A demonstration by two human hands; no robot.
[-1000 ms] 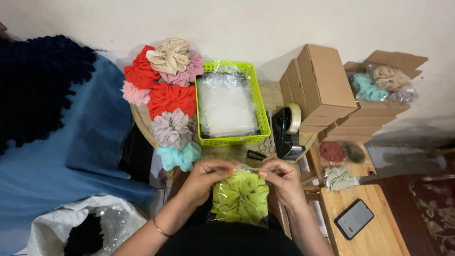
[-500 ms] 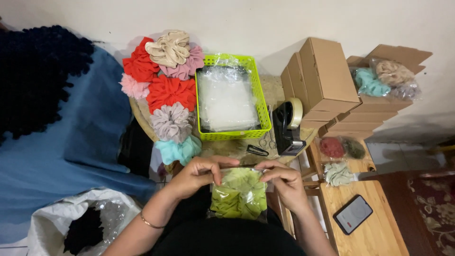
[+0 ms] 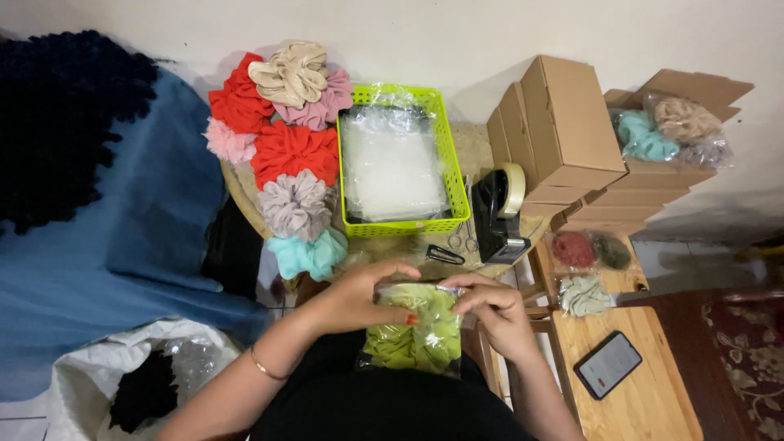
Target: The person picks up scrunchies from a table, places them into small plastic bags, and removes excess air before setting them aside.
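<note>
- The left hand [image 3: 359, 298] is pinching the top edge of a clear plastic bag [image 3: 412, 327], fingers curled shut over its upper left corner, thumb pressing on the front
- The right hand [image 3: 490, 306] is gripping the bag's top right corner, fingertips closed on the plastic
- The bag is sitting at 6 o'clock in the view, on the person's lap, and is holding a green scrunchie [image 3: 416, 335]
- A lime green basket [image 3: 453, 175] filled with clear bags is lying at 12 o'clock from the hands
- A pile of scrunchies [image 3: 286, 155] in red, pink, beige, grey and turquoise is resting at 10 o'clock, just beside the basket
- A black tape dispenser [image 3: 498, 212] is standing at 1 o'clock, with small scissors [image 3: 461, 241] lying near it
- Brown cardboard boxes [image 3: 563, 122] are stacked at 2 o'clock, bagged scrunchies [image 3: 670, 131] lying on the far ones
- A phone [image 3: 608, 363] is lying on a wooden table [image 3: 653, 408] at 4 o'clock
- A white sack [image 3: 90, 392] is sitting at 8 o'clock
</note>
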